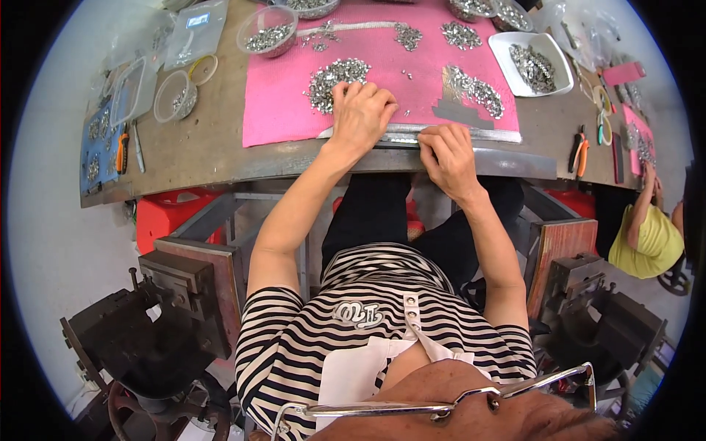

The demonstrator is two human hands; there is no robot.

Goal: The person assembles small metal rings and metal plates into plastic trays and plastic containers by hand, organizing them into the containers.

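My left hand (360, 121) lies at the near right edge of a pile of small shiny metal pieces (334, 79) on a pink ribbed mat (276, 110). Its fingers are curled downward, and their tips and whatever they hold are hidden. Beside it on the right, my right hand (448, 158) rests at the mat's near edge with fingers bent in a pinch. Between the two hands runs a narrow metal strip (403, 137), set along the table's front edge. The right fingertips meet this strip, but what they grip is too small to make out.
Several loose piles, one on grey tape (463, 114), share the mat with a white tray (507, 66) of metal pieces. Clear tubs (267, 33) stand around. Orange-handled pliers lie left (122, 151) and right (582, 156). A co-worker in a yellow shirt (651, 239) sits at the right.
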